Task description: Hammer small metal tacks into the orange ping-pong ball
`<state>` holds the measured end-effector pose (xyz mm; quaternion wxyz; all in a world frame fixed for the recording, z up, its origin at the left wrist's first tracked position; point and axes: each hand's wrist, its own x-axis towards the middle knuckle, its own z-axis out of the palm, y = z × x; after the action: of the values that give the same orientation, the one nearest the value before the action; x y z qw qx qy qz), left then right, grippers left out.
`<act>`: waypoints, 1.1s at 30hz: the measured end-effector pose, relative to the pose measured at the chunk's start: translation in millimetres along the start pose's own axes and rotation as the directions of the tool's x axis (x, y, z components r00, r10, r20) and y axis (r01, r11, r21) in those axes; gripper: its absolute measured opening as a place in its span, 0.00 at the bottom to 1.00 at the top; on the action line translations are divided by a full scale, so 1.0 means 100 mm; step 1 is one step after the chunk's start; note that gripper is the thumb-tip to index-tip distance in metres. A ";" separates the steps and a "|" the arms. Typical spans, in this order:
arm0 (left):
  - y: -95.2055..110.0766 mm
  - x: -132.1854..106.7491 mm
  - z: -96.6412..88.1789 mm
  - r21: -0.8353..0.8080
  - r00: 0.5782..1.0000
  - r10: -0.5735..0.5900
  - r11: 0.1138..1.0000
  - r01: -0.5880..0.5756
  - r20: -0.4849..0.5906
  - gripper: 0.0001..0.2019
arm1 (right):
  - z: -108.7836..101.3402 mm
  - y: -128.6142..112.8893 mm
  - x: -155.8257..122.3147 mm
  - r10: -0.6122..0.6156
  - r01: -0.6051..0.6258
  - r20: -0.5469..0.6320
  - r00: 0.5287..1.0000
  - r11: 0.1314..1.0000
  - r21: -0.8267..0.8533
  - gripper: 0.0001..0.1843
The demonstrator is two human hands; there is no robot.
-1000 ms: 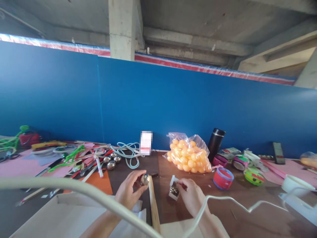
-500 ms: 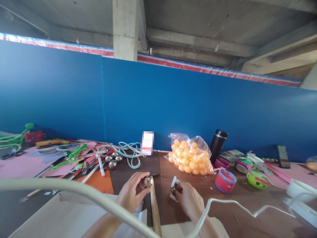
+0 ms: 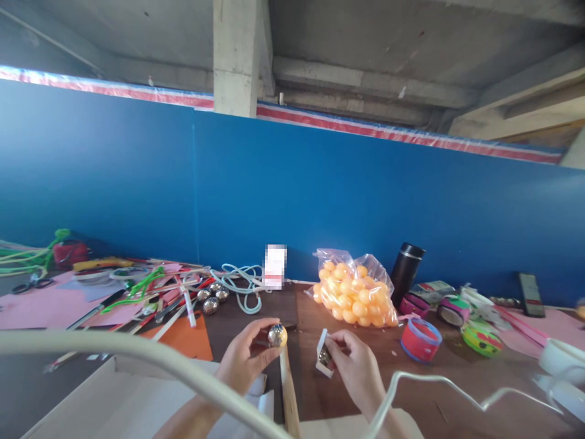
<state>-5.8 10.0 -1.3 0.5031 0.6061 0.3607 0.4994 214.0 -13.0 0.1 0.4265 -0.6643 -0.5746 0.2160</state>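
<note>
My left hand pinches a shiny metal ball between thumb and fingers, just above the dark wooden table. My right hand grips a small white box with its flap open; another shiny ball shows inside it. A wooden stick lies on the table between the two hands. Three more metal balls rest on the table to the left, further back.
A clear bag of orange balls stands behind the hands, with a black flask beside it. Tape rolls lie at the right. Pink paper, sticks and a pale cord clutter the left. White cardboard lies near me.
The right hand has lifted and turned the small white box a little. The left hand keeps hold of its ball. The camera view has drifted slightly.
</note>
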 end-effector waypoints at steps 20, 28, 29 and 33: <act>-0.17 -0.02 0.09 0.040 0.994 0.028 0.999 -0.032 0.102 0.20 | 0.20 -0.15 -0.15 -0.004 -0.294 0.345 0.939 0.512 0.807 0.16; -0.15 -0.04 0.13 0.125 0.990 0.016 0.992 -0.034 0.142 0.20 | 0.24 -0.12 -0.17 -0.011 -0.389 0.451 0.892 0.488 0.781 0.16; -0.14 -0.05 0.14 0.140 0.990 0.019 0.989 -0.039 0.141 0.20 | 0.24 -0.12 -0.18 -0.015 -0.397 0.464 0.886 0.493 0.774 0.15; -0.12 -0.06 0.16 0.196 0.989 0.029 0.979 -0.057 0.142 0.20 | 0.27 -0.11 -0.20 -0.050 -0.409 0.506 0.861 0.522 0.748 0.13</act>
<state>8.9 2.8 -14.0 0.4529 0.6942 0.3600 0.4282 181.8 -23.5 -9.1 0.5131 -0.3631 -0.4104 0.6607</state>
